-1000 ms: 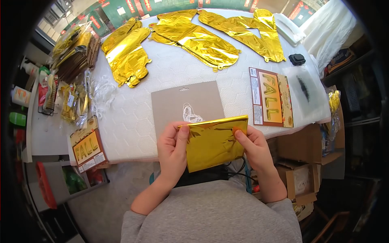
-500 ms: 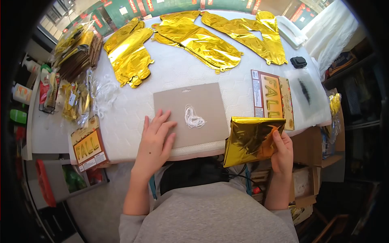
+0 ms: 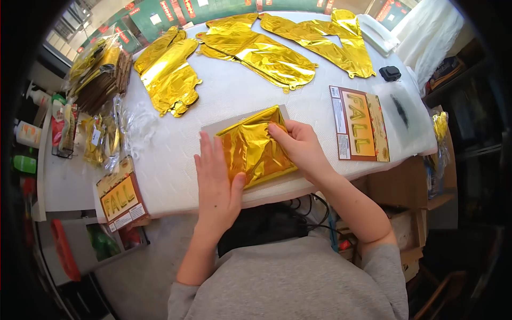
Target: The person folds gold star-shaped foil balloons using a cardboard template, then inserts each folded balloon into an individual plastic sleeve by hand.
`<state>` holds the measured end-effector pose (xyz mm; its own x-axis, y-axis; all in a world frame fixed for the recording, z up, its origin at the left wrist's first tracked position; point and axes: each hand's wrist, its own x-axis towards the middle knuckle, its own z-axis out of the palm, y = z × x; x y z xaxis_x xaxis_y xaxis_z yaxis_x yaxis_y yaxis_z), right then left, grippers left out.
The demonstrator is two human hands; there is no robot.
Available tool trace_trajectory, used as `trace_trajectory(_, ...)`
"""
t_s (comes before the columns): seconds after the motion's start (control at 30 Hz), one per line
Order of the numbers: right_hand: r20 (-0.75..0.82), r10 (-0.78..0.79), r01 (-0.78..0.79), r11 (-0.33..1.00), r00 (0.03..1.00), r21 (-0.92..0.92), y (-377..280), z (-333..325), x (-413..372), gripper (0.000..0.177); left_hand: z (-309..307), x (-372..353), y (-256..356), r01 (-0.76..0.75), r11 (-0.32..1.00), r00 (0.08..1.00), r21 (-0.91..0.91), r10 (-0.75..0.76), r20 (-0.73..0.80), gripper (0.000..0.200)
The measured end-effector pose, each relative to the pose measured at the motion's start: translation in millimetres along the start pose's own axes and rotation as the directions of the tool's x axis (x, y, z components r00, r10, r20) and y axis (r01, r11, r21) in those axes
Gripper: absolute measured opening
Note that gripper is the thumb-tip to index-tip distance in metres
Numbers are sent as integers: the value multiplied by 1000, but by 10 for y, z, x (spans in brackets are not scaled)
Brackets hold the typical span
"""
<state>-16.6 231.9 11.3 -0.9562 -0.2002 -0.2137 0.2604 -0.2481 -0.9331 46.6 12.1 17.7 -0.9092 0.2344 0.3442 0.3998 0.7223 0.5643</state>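
A folded gold foil balloon (image 3: 255, 150) lies over the grey card (image 3: 213, 128), whose upper and left edges still show. My right hand (image 3: 298, 146) pinches the foil near its upper right side, thumb on top. At the left edge, my left hand (image 3: 217, 181) is spread flat, its fingers along the card and its thumb on the foil's lower corner. The white string is hidden beneath the foil. Printed FALL cards lie on both sides, one at the right (image 3: 360, 124) and one at the left table edge (image 3: 121, 198).
Gold letter balloons (image 3: 266, 56) lie across the back of the white table (image 3: 176, 160). A stack of brown cards and packets (image 3: 104, 74) stands at the back left, above clear bags (image 3: 101, 133). A black object (image 3: 390, 73) sits at the right, near open cardboard boxes (image 3: 397, 181).
My right hand has moved left with the folded foil and laid it over the card and string. My left hand has shifted slightly right to the foil's edge.
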Motion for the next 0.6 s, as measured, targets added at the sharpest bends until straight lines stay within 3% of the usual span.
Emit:
trace_trajectory(0.07, -27, -84, 80, 990, 996, -116, 53, 16, 29, 33, 103, 23, -21, 8, 999, 998, 31, -9, 55, 81)
trace_trajectory(0.1, -32, -81, 77, 990, 996, -118, 47, 10, 12, 33, 138, 38, -24, 1, 991, 995, 133, -15, 102, 81)
trace_trajectory(0.13, -56, -106, 82, 940, 993, -332, 8, 11, -14, 32, 165, 44, -29, -11, 972, 989, 234, -24, 148, 82)
trace_trajectory(0.17, -71, -134, 77, 845, 988, -530, -12, 6, -32, 31, 185, 40, -35, 1, 976, 987, 216, -35, 155, 82)
trace_trajectory(0.3, -78, -113, 58, 858, 991, -510, 78, -73, 18, 31, 193, 57, -28, -26, 962, 981, 272, -27, 191, 81)
trace_trajectory(0.4, -167, -171, 79, 891, 971, -448, 55, -4, 14, 36, 221, 61, -57, -9, 974, 982, 226, -34, 187, 82)
trace_trajectory(0.5, -230, -278, 90, 797, 932, -597, 24, 34, -18, 39, 229, 80, -71, -21, 988, 988, 155, -3, 154, 81)
trace_trajectory(0.57, -154, -458, 127, 524, 875, -842, 57, 65, -29, 39, 190, 114, -48, -49, 984, 986, 170, 21, 164, 85)
trace_trajectory(0.6, -147, -457, 130, 521, 877, -843, 70, 76, -28, 39, 178, 138, -47, -43, 985, 987, 170, 16, 159, 85)
